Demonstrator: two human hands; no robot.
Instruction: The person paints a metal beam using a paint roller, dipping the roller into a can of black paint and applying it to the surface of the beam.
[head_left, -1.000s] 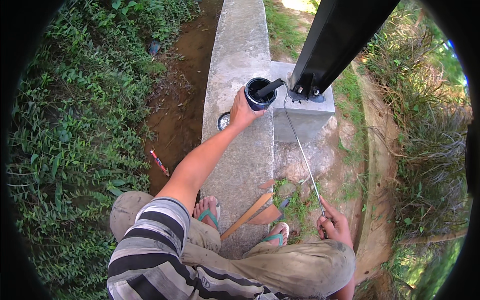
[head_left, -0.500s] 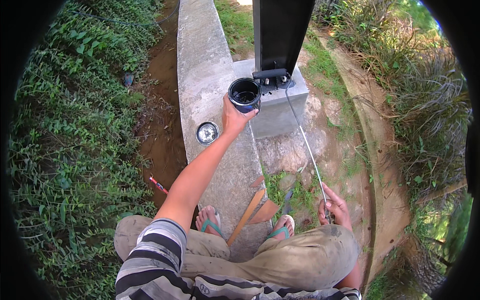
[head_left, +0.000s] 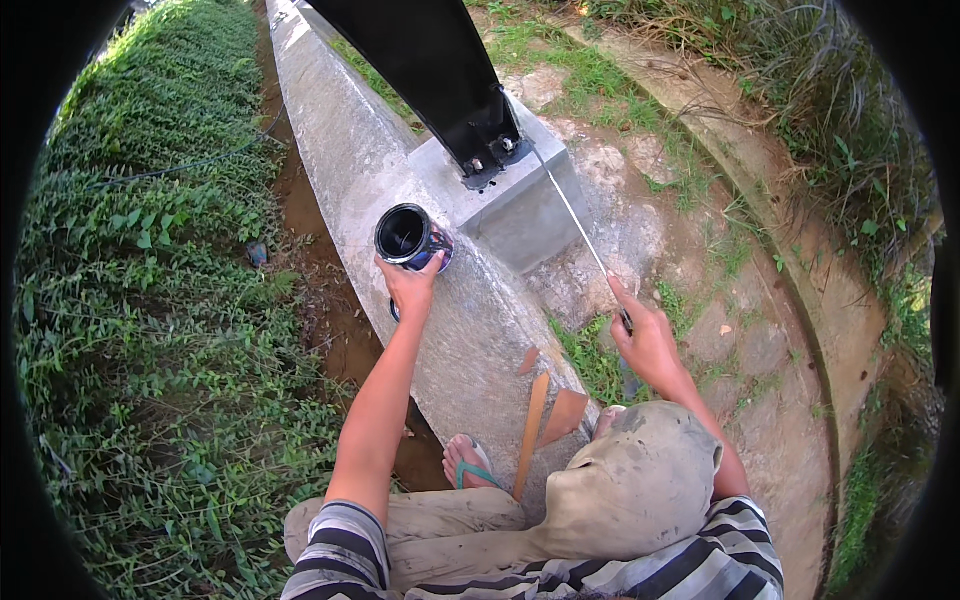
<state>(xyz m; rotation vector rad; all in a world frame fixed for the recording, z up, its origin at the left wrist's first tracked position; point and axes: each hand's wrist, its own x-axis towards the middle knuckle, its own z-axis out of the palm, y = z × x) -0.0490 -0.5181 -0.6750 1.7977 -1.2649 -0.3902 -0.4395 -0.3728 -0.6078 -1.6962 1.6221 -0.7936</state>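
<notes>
My left hand grips an open can of dark paint from its near side, above the concrete wall top. The can's round lid lies mostly hidden behind that hand. Lower right, my right hand is closed around the handle of a long-rod paint roller, index finger stretched along it. Its thin rod runs up to the right side of a black steel post; the roller head is hardly visible against the dark metal. Bolts and wet-looking black paint show at the post's foot, on a grey concrete block.
A wooden strip and brown flat shards lie on the concrete wall near my sandalled foot. Dense green plants cover the left slope. A curved concrete kerb bounds the stony ground at right.
The roller has gone from lying across the bolts at the post's base to the post's right side. My right hand has moved up and forward. The view has turned, and the can stands farther from the post.
</notes>
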